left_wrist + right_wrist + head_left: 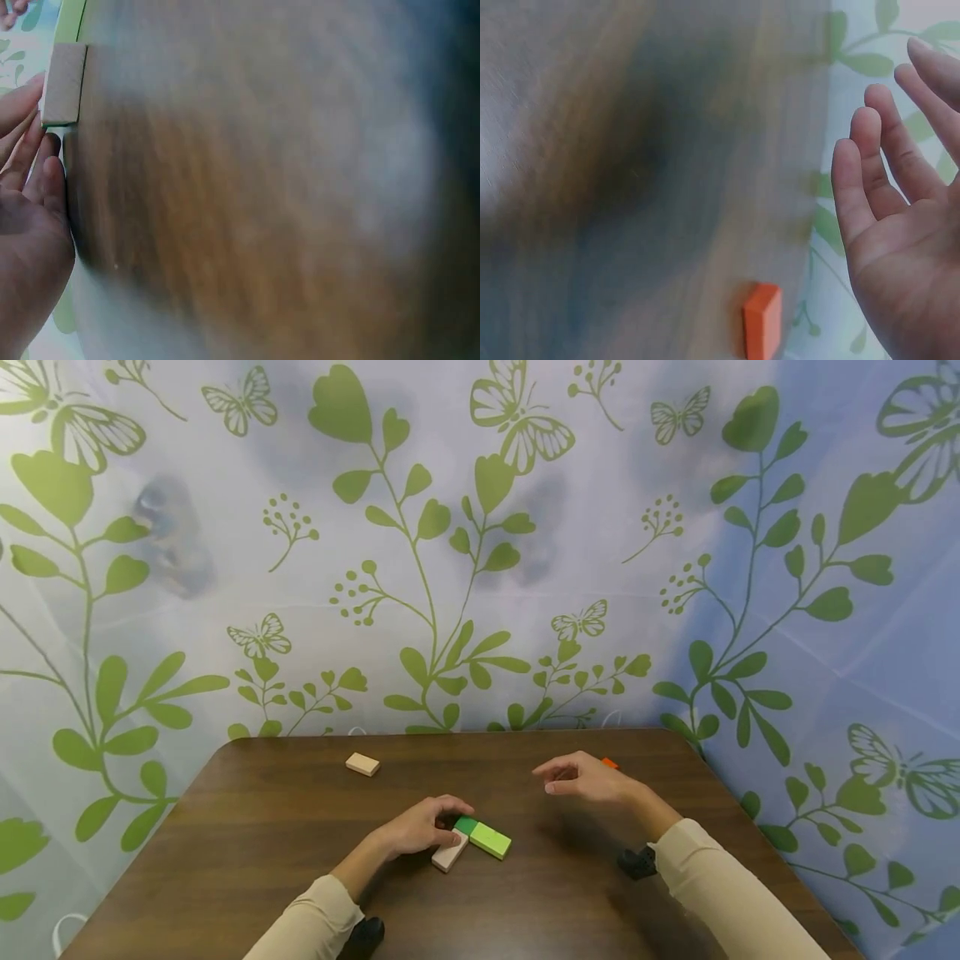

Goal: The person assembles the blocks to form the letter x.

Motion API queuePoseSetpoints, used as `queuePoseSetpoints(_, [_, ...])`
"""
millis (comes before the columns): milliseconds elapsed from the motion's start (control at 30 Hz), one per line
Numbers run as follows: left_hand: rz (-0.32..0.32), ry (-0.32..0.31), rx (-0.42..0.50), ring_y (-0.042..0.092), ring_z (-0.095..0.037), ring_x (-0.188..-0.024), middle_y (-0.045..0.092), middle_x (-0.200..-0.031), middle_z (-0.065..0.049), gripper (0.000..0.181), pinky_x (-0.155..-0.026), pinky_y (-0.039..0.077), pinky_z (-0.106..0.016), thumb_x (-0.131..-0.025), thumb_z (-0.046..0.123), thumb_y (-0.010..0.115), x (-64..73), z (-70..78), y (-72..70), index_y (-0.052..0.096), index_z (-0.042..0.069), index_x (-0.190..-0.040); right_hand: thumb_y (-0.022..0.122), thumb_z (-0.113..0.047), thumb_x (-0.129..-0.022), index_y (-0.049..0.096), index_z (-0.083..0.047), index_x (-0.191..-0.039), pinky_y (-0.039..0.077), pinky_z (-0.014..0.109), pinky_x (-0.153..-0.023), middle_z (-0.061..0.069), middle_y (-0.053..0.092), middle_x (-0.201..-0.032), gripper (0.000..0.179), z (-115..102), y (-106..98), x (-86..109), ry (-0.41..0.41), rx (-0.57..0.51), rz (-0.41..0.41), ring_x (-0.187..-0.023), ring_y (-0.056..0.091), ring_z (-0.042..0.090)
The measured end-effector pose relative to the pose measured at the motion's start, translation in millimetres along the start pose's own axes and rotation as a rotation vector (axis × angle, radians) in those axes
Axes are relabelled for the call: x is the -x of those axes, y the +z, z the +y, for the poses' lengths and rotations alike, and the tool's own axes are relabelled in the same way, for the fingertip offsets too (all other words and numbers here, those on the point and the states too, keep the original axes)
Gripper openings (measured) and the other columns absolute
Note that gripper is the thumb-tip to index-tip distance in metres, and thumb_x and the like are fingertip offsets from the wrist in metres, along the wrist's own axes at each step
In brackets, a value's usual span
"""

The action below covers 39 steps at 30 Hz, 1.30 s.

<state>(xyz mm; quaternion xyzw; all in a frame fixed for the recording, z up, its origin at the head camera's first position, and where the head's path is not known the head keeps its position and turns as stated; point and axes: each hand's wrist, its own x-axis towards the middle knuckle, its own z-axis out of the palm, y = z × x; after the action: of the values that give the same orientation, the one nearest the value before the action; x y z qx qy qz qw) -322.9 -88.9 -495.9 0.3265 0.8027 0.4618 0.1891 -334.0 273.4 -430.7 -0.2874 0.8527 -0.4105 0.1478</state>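
My left hand [423, 827] bends over a small group of blocks on the table. Its index finger lies by the far side of a dark green block [467, 824], partly hidden by the hand, and its thumb is at the near side. A pale wooden block [448, 853] touches the dark green one near the thumb; in the left wrist view this pale block [64, 84] stands beside the fingertips. A light green block [491, 841] adjoins on the right. My right hand [585, 777] hovers above the table, fingers loosely bent, holding nothing. Behind it, an orange block [762, 321] is mostly hidden in the head view.
Another pale wooden block [363, 765] lies at the back left of the brown table [300, 835]. A curtain [450, 568] with green leaves and butterflies hangs behind the table and along its right side.
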Motion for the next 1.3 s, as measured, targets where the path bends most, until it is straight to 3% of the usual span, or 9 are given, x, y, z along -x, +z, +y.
queuePoseSetpoints(167, [-0.016,0.013,-0.049,0.055,-0.023,-0.118,0.06,-0.136,-0.006,0.037,-0.098,0.046,-0.041,-0.097,0.008,0.074,-1.4,0.4,-1.9,0.067,0.007,-0.133,0.065,-0.02,-0.104,0.063,-0.002,-0.139,0.053,0.049,-0.089,0.007,0.069,-0.116,0.04,-1.4,-17.3,3.6,-0.005,0.052,0.04,-0.104,0.065,0.026])
queuePoseSetpoints(333, [-0.053,0.037,-0.098,0.054,-0.025,-0.117,0.058,-0.138,-0.007,0.034,-0.096,0.047,-0.04,-0.097,0.008,0.074,-2.9,2.7,-3.7,0.069,0.006,-0.13,0.065,-0.022,-0.104,0.063,-0.002,-0.139,0.054,0.048,-0.083,0.01,0.068,-0.122,0.041,-0.1,-28.8,9.5,0.032,0.05,0.055,-0.101,0.066,0.029])
queuePoseSetpoints(567, [-0.061,0.062,-0.144,0.053,-0.026,-0.12,0.058,-0.139,-0.009,0.034,-0.096,0.046,-0.038,-0.096,0.007,0.074,-4.2,3.0,-3.3,0.068,0.006,-0.13,0.068,-0.023,-0.103,0.065,-0.002,-0.137,0.053,0.049,-0.094,0.011,0.068,-0.121,0.041,0.6,-46.4,16.3,0.077,0.086,0.108,-0.108,0.066,0.031])
queuePoseSetpoints(967, [-0.066,0.034,-0.115,0.055,-0.024,-0.117,0.059,-0.137,-0.007,0.034,-0.096,0.047,-0.039,-0.096,0.007,0.074,-2.9,3.3,-5.1,0.068,0.007,-0.13,0.069,-0.02,-0.102,0.062,-0.002,-0.141,0.049,0.056,-0.097,0.016,0.064,-0.13,0.043,10.4,-68.4,23.5,0.189,0.109,0.164,-0.117,0.061,0.036])
queuePoseSetpoints(1300, [-0.063,0.028,-0.096,0.054,-0.023,-0.116,0.062,-0.131,-0.005,0.035,-0.098,0.044,-0.043,-0.094,0.007,0.075,-5.3,1.6,-6.1,0.068,0.007,-0.129,0.068,-0.015,-0.102,0.059,0.004,-0.141,0.049,0.055,-0.098,0.025,0.061,-0.136,0.045,29.5,-79.7,33.3,0.204,0.102,0.196,-0.126,0.054,0.045])
